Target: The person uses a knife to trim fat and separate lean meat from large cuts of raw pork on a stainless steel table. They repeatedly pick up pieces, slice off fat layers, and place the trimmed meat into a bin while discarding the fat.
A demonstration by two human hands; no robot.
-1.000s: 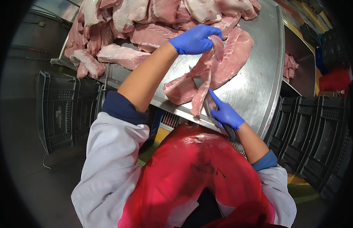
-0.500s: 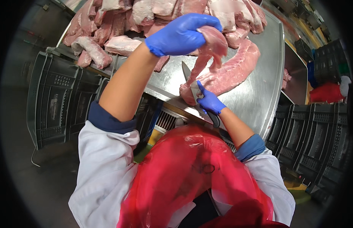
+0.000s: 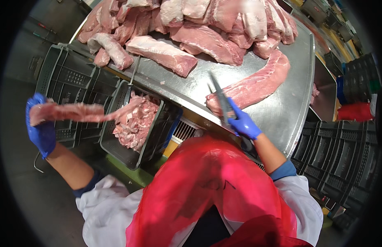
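Observation:
My left hand (image 3: 42, 129), in a blue glove, is closed on one end of a long strip of meat (image 3: 80, 112) far out to the left. The strip stretches right, its thin end over a dark crate (image 3: 108, 139) of meat trimmings (image 3: 137, 121). In my right hand (image 3: 245, 124), also gloved in blue, is a knife (image 3: 220, 95), its blade pointing up and away. The blade passes in front of the near end of a long pink loin (image 3: 257, 84), which lies on the steel table (image 3: 277, 111).
A heap of meat pieces (image 3: 211, 43) covers the table's far side. A sharpening steel (image 3: 134, 74) hangs at the table's left edge. Dark plastic crates stand at the left (image 3: 71, 82) and right (image 3: 335, 152). A steel bin (image 3: 324, 82) with meat stands beyond the table's right edge.
My left hand has swung from above the loin far to the left, carrying the strip off it. The crate of trimmings has come into sight. My right hand has moved slightly right and nearer.

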